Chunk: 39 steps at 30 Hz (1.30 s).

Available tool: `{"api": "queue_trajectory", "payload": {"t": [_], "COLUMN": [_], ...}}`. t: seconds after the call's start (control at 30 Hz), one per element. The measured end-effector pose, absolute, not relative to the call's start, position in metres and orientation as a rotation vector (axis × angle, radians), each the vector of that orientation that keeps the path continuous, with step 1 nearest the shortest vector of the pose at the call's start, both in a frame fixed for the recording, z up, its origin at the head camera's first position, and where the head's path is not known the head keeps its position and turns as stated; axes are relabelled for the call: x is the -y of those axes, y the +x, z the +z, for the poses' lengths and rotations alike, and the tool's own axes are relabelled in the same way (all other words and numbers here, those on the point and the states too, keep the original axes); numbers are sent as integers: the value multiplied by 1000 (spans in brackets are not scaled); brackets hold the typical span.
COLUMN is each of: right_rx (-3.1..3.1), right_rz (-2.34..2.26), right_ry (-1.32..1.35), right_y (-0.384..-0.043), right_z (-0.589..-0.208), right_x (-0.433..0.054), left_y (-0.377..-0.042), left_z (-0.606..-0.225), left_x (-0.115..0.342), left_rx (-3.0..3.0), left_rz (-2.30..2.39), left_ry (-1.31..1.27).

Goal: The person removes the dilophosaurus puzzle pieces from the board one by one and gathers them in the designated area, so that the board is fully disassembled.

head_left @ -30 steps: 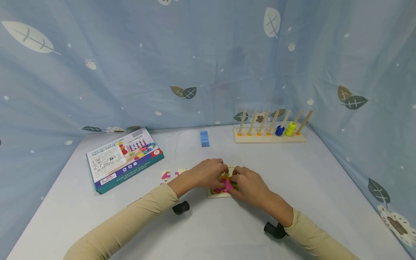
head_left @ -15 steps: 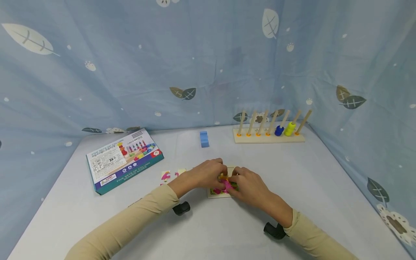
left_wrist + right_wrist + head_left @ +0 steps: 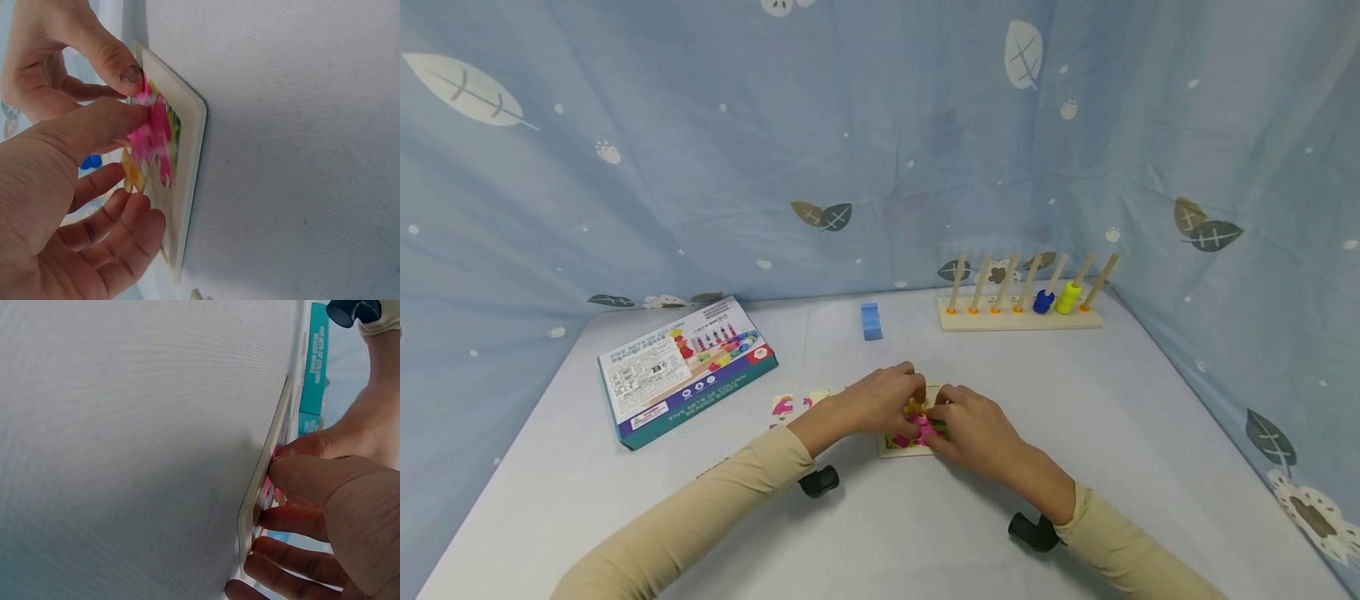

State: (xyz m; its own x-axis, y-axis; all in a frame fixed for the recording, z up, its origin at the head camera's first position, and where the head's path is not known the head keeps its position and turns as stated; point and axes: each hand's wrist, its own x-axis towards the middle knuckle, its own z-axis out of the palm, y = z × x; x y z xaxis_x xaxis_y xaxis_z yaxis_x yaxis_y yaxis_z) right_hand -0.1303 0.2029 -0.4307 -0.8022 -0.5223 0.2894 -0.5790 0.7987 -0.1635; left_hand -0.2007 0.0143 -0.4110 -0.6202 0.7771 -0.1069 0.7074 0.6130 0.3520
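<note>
A shallow wooden puzzle tray with a pink and green picture lies flat on the table between both hands. My left hand reaches in from the left and pinches a pink and yellow puzzle piece over the tray, thumb on the pink part, fingers by the yellow end. From the other side my right hand holds the same piece, its thumb at the pink edge and index finger at the far side. In the right wrist view, the right hand's other fingers lie along the tray rim. Fingers partly hide the piece.
Loose pink-printed puzzle pieces lie left of the tray, partly behind the left forearm. A boxed bead set sits at the back left. Behind the tray are a light blue block and a wooden peg stand with blue and yellow beads.
Both hands stay over the tray with only slight finger movement. The pink piece between them shifts a little; nothing else moves on the table.
</note>
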Motion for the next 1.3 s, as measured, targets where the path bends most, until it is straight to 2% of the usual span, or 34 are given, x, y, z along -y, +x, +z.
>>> {"api": "queue_trajectory", "payload": {"t": [0.8,1.3], "right_rx": [2741,2765], "right_rz": [358,338], "right_ry": [865,848], "right_y": [-130,-130], "right_z": [-430,-430], "right_x": [-202,-201], "left_y": [-199,-196], "left_z": [-415,-401], "left_x": [-14,19], "left_rx": [-2659,-2667], "left_rz": [377,487], "left_ry": [1353,1401]}}
